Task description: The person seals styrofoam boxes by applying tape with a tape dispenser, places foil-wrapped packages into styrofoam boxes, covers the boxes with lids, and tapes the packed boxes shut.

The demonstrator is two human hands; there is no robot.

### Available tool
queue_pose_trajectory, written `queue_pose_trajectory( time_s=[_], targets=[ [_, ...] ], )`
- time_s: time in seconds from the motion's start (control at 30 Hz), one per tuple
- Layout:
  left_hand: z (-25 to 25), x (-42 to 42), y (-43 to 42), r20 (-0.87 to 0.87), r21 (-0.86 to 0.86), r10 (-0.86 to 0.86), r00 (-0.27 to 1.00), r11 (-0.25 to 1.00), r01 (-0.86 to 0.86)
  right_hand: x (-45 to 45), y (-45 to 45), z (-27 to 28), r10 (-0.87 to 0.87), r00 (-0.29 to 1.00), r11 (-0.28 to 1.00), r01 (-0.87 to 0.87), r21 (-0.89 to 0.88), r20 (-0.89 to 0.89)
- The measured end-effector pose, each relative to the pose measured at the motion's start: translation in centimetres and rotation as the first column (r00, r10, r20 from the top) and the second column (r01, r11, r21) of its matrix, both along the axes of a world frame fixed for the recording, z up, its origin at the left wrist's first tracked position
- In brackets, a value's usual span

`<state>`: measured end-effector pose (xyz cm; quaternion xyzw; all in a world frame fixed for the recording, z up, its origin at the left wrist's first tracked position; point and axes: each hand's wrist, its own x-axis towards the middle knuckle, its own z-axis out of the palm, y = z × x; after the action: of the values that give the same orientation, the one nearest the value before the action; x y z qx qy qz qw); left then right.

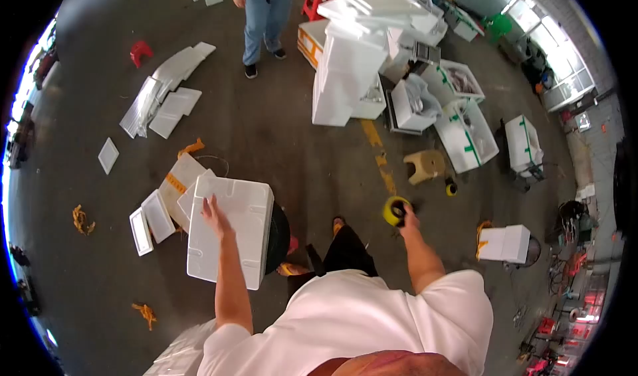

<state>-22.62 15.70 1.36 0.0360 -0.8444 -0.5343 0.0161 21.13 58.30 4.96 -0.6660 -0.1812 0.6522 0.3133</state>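
A large white foam box sits in front of me on the left, propped on something round and dark. Over its top face is my left hand, fingers apart and holding nothing; whether the palm touches the foam I cannot tell. Out to the right, my right hand grips a yellow roll of tape with a dark centre. A tan plastic stool stands on the floor beyond that roll. Close by the stool lies a smaller yellow and black roll.
White foam lids lie left of the box, with more foam sheets beyond. Stacked foam boxes and open boxes stand ahead right. A person in jeans stands ahead. Orange tape scraps litter the floor.
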Motion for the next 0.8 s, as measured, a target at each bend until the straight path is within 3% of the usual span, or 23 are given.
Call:
queue_pose_trajectory(
  time_s=[0.03, 0.07, 0.1, 0.17, 0.23, 0.3, 0.37, 0.43, 0.47, 0.53, 0.57, 0.6, 0.63, 0.8],
  targets=[
    [3.0, 1.5, -2.1, 0.131, 0.550, -0.028, 0.991, 0.834, -0.049, 3.5, 0.1, 0.3, -0.069, 0.994, 0.997, 0.071, 0.025, -0.079],
    [4.6, 3.3, -4.6, 0.168, 0.608, 0.005, 0.986, 0.787, -0.108, 5.4, 0.0, -0.2, -0.144, 0.978, 0.988, 0.150, 0.024, -0.150],
    [5.5, 4.9, -7.4, 0.209, 0.659, 0.029, 0.977, 0.734, -0.163, 5.0, -2.2, 2.5, -0.204, 0.977, 0.977, 0.207, 0.052, -0.057],
    [5.4, 7.5, -12.7, 0.064, 0.422, 0.207, 0.976, 0.881, -0.215, 5.4, -4.6, 3.2, -0.257, 0.965, 0.965, 0.260, 0.039, -0.056],
    [3.2, 9.8, -18.6, -0.008, 0.364, 0.378, 0.926, 0.863, -0.350, 5.2, -6.3, 0.7, -0.129, 0.979, 0.992, 0.128, -0.014, -0.155],
    [2.4, 12.3, -22.2, -0.109, 0.082, 0.515, 0.850, 0.857, -0.509, 2.8, -6.5, -4.0, -0.090, 0.975, 0.996, 0.090, -0.007, -0.204],
    [1.8, 14.6, -24.4, 0.132, 0.145, 0.613, 0.779, 0.765, -0.627, -1.3, -5.9, -7.3, -0.059, 0.962, 0.994, 0.031, -0.108, -0.267],
    [-1.4, 16.3, -27.8, 0.307, -0.024, 0.512, 0.803, 0.847, -0.531, -6.8, -6.8, -6.2, 0.094, 0.951, 0.987, -0.129, -0.100, -0.295],
    [-0.2, 16.6, -27.4, 0.296, -0.026, 0.512, 0.807, 0.848, -0.529, -9.9, -6.8, -5.6, 0.121, 0.952, 0.979, -0.160, -0.122, -0.283],
    [2.0, 18.7, -24.3, 0.594, 0.099, 0.432, 0.678, 0.798, -0.595, -14.6, -6.6, -5.2, 0.201, 0.884, 0.955, -0.273, -0.115, -0.423],
    [2.3, 18.7, -23.0, 0.590, 0.099, 0.433, 0.681, 0.798, -0.594, -17.2, -6.6, -4.5, 0.190, 0.881, 0.946, -0.283, -0.159, -0.434],
    [2.3, 18.9, -22.0, 0.579, 0.187, 0.400, 0.710, 0.783, -0.594, -18.9, -6.6, -4.9, 0.268, 0.811, 0.925, -0.368, -0.095, -0.520],
    [2.4, 19.2, -21.1, 0.566, 0.271, 0.371, 0.736, 0.759, -0.592, -20.6, -6.9, -2.9, 0.296, 0.822, 0.915, -0.390, -0.104, -0.486],
    [2.2, 18.8, -18.2, 0.487, 0.380, 0.227, 0.844, 0.814, -0.438, -24.8, -7.4, -3.6, 0.357, 0.817, 0.884, -0.452, -0.119, -0.453]
  ],
)
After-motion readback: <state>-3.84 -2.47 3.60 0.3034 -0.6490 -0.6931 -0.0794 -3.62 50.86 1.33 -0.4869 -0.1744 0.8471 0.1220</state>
